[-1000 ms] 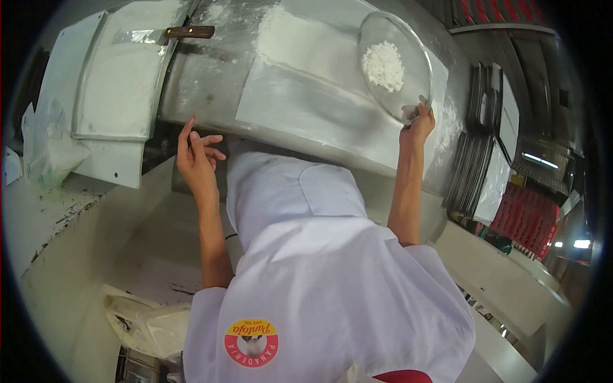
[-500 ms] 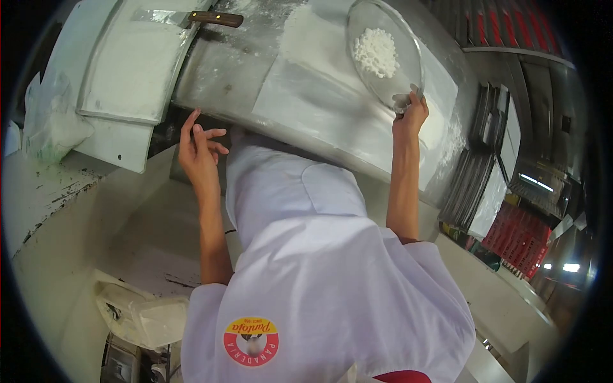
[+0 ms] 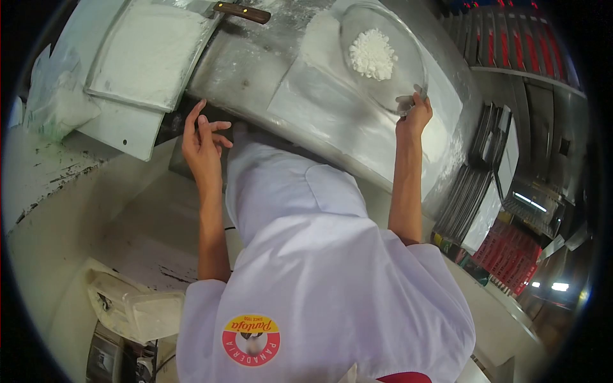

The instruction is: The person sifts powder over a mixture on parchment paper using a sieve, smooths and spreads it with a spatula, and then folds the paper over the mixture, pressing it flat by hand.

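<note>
My right hand (image 3: 416,116) is closed around the handle end of a round fine-mesh sieve (image 3: 405,60). A heap of white lumps (image 3: 372,54) lies on the mesh. Beneath the sieve, a pale sheet (image 3: 313,96) dusted with white powder covers part of the metal table (image 3: 239,80). My left hand (image 3: 203,140) hangs in the air by the table's near edge, fingers spread and holding nothing.
To the left is a tray of white powder (image 3: 150,54), with a wooden-handled knife (image 3: 242,11) across its far corner. A plastic bag (image 3: 67,105) sits beside it. Stacked dark trays (image 3: 469,185) stand at right, near a red crate (image 3: 507,255).
The view has turned slightly, so the table and tray appear shifted. Over the sheet, the sieve has moved a little leftward in my right hand. My left hand stays spread.
</note>
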A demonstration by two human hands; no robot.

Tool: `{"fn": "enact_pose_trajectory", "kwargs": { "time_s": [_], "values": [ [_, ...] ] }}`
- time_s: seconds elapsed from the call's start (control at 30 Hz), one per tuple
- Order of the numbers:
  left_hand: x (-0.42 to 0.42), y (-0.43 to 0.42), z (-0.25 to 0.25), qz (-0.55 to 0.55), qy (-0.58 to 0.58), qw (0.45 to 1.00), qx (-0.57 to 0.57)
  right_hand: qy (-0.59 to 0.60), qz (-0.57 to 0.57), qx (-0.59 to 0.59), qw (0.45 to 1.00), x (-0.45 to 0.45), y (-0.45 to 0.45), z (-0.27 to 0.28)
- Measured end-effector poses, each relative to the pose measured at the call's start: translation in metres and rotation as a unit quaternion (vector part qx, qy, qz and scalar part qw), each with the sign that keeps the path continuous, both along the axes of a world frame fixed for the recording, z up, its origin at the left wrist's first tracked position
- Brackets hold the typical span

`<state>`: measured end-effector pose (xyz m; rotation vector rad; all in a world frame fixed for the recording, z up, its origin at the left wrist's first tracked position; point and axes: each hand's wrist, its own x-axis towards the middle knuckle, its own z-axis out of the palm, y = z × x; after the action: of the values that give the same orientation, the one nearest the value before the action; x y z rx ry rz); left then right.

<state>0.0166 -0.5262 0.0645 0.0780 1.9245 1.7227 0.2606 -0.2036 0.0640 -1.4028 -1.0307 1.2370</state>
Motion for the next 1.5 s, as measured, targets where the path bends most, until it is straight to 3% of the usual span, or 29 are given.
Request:
{"fn": "enact_pose_trajectory", "kwargs": {
  "time_s": [0.5, 0.63, 0.73, 0.83, 0.97, 1.07, 1.13, 1.23, 1.33, 1.5],
  "values": [
    [-0.009, 0.004, 0.000, -0.006, 0.002, 1.000, 0.001, -0.049, 0.041, -0.017, 0.998, -0.008, -0.023, 0.005],
    [-0.009, 0.007, -0.001, -0.009, -0.010, 1.000, 0.006, -0.020, 0.000, 0.010, 1.000, -0.008, -0.023, -0.002],
    [-0.011, 0.012, 0.001, -0.019, 0.001, 1.000, 0.003, -0.030, 0.057, -0.006, 0.998, -0.005, -0.027, -0.002],
    [-0.007, 0.013, 0.000, -0.020, -0.010, 1.000, 0.000, -0.015, -0.009, -0.014, 1.000, -0.014, -0.029, 0.003],
    [-0.008, 0.015, 0.003, -0.024, 0.001, 1.000, -0.004, -0.034, 0.037, 0.015, 0.999, -0.010, -0.025, -0.001],
    [-0.005, 0.015, 0.003, -0.023, -0.010, 1.000, 0.001, -0.003, -0.035, -0.017, 0.999, -0.013, -0.031, 0.008],
    [-0.004, 0.019, 0.005, -0.020, -0.019, 1.000, 0.009, -0.035, 0.046, 0.023, 0.998, -0.002, -0.028, 0.001],
    [0.004, 0.036, 0.010, -0.146, 0.024, 0.989, -0.001, 0.008, -0.039, -0.003, 0.999, -0.004, -0.025, -0.002],
    [0.019, 0.077, 0.033, -0.268, -0.009, 0.963, 0.012, 0.010, -0.011, 0.007, 1.000, 0.002, -0.031, 0.008],
    [0.040, 0.152, 0.053, -0.300, -0.076, 0.945, 0.104, -0.009, 0.025, 0.010, 1.000, 0.026, -0.026, 0.017]
  ]
}}
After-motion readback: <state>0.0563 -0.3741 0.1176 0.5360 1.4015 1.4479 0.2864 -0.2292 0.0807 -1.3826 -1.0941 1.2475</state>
